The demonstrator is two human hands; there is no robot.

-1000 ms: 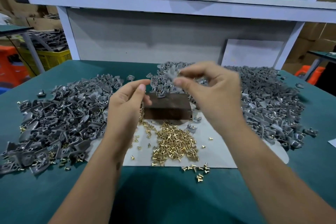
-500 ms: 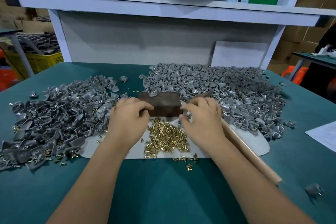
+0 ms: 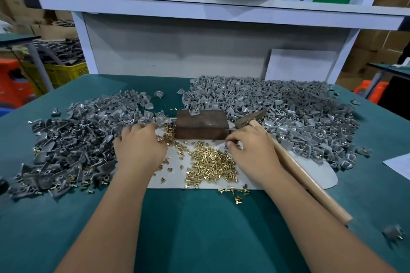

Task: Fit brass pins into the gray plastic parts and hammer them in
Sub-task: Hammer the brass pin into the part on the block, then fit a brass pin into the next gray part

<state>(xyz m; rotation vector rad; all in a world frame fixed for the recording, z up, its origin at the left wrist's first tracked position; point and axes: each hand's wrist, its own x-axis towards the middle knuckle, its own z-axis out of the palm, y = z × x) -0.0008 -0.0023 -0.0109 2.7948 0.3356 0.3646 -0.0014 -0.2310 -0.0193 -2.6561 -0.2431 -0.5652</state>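
Two hands down at the bench: half a second ago both flanked the block (image 3: 202,125); now left hand (image 3: 139,146) spreads flat toward the gray parts (image 3: 73,144), right hand (image 3: 250,148) pinches at the pins (image 3: 210,164) (contents unclear). Hammer (image 3: 288,159) idle; next cycle likely starting.

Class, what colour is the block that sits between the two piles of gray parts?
Dark brown; the block shows best in the head view.

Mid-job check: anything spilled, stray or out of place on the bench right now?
A few brass pins have spilled off the white sheet onto the green mat. One gray part lies alone near the right edge, apart from both piles.
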